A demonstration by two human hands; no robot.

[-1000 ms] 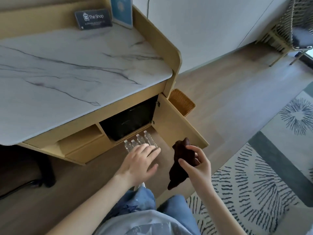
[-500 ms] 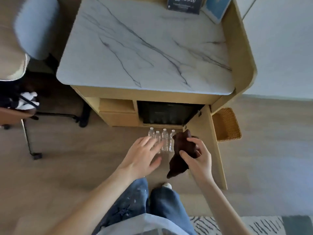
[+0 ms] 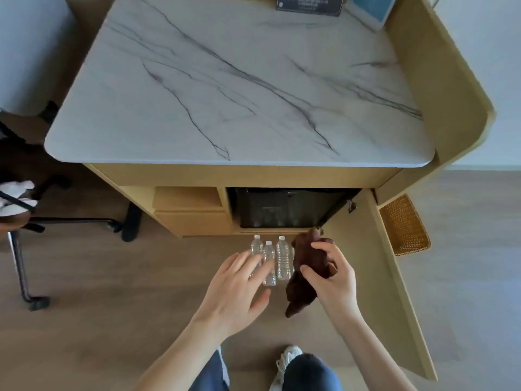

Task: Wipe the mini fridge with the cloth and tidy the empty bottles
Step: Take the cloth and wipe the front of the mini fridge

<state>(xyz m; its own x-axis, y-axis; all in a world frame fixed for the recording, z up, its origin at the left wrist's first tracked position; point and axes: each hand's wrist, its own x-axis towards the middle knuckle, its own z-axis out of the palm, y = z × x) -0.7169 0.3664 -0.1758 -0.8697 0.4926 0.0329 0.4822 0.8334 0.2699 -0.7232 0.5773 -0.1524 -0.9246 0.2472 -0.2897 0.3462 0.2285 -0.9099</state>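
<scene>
Below a white marble surface (image 3: 239, 88), a black mini fridge (image 3: 284, 207) sits in a pale wooden cabinet. Seen from above, the cabinet door (image 3: 392, 277) stands swung open to the right of the fridge. Three clear plastic bottles (image 3: 283, 261) with white caps stand upright in a close row on the wooden floor (image 3: 112, 320), just in front of the fridge.

The person's left hand (image 3: 236, 292) reaches over the bottles in front of the fridge. Its fingers (image 3: 244, 261) are straight and spread apart, and their tips overlap the two bottles on the left. Whether they touch the bottles cannot be told.

The right hand (image 3: 332, 277) is just right of the bottles, in front of the fridge's right corner. Its thumb and fingers are clamped on a dark brown cloth (image 3: 306, 263), which is bunched at the top and hangs down in a loose tail below the hand.

A wicker basket (image 3: 404, 225) sits beyond the open door, further right of the fridge. A black chair base (image 3: 84, 221) stands well to the left of the fridge. A white shoe (image 3: 287, 359) and blue jeans show at the bottom edge.
</scene>
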